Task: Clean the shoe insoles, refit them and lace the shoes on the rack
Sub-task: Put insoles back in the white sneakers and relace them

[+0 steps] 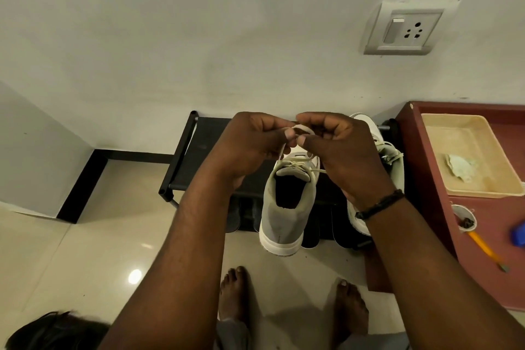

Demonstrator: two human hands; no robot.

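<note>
Black metal-and-fabric shoe rack (196,150) stands vs. the white wall. Left hand (250,139): grip narrow, fingers pinching a loop of the cream flat lace (302,130) above the rack. Pale grey suede sneaker w/ white sole (287,207) sits on the rack top, heel toward the person, lace ends rising to both hands. Right hand (335,150), grip narrow too, pinches the same lace. Second matching sneaker (390,162) just behind it. Maroon desk (488,264) carries a beige plastic tray (477,167).

Both forearms reach forward, hands meeting close together. The left hand (252,139) and right hand (338,148) curl their fingers, thumbs nearly touching, apparently pinching something thin. A dark band circles the right wrist.
</note>
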